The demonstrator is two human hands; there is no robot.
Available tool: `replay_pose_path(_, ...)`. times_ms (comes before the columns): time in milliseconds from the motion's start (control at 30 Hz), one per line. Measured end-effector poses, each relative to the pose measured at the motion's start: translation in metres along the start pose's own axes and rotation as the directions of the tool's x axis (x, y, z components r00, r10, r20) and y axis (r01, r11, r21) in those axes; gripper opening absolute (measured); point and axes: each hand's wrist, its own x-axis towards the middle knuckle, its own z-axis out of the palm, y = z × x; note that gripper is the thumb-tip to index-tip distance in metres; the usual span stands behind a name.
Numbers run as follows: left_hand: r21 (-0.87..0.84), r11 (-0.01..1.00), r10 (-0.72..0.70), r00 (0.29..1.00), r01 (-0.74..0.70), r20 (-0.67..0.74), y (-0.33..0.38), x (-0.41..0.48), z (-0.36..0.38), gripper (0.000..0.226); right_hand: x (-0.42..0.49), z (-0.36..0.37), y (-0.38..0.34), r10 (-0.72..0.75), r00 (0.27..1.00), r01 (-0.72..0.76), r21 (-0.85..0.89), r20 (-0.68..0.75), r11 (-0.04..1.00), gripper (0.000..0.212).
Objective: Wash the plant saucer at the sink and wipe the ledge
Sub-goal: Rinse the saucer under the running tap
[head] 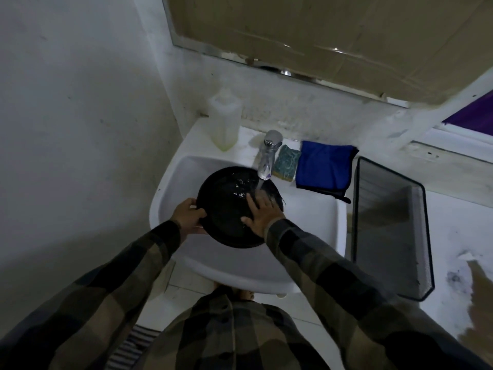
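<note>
The black plant saucer [226,204] is over the white sink [306,236], under the tap [268,156], and water runs onto it. The left hand [188,213] grips its left rim with curled fingers. The right hand [262,212] lies flat inside it, fingers spread, in the stream. A green sponge [286,162] and a folded blue cloth [324,166] lie just beside the tap. A mesh basket [426,236] stands on the counter [458,236] at the right.

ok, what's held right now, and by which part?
The left hand grips the black saucer by its left rim; the right hand lies flat inside it, gripping nothing.
</note>
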Motion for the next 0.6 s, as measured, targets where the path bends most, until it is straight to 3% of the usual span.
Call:
replay_pose_path(100,-0.013,1.000,-0.016,1.000,0.016,-0.018,-0.003,0.003,0.002,0.022,-0.015,0.012,-0.001,-0.028,0.990,0.017,0.079,0.141,0.997,0.077)
replay_pose_path(167,-0.001,1.000,-0.027,0.998,0.027,-0.056,-0.005,0.004,0.009,0.023,-0.029,0.017,-0.014,-0.086,0.966,0.025,0.241,0.245,0.970,0.077)
replay_pose_path(233,0.002,0.998,-0.058,0.994,0.059,-0.093,-0.007,0.005,0.016,0.027,-0.038,0.019,-0.033,-0.197,0.948,0.084,0.398,0.251,0.913,0.074)
replay_pose_path(367,-0.043,0.997,-0.075,0.992,0.071,-0.101,-0.008,0.010,0.018,0.037,-0.042,0.019,-0.055,-0.268,0.962,0.251,0.540,-0.049,0.804,0.049)
replay_pose_path(600,-0.175,0.984,0.032,0.998,-0.041,-0.055,0.022,0.003,0.037,0.054,-0.044,0.001,-0.040,0.025,0.915,0.292,0.702,-0.403,0.650,0.033)
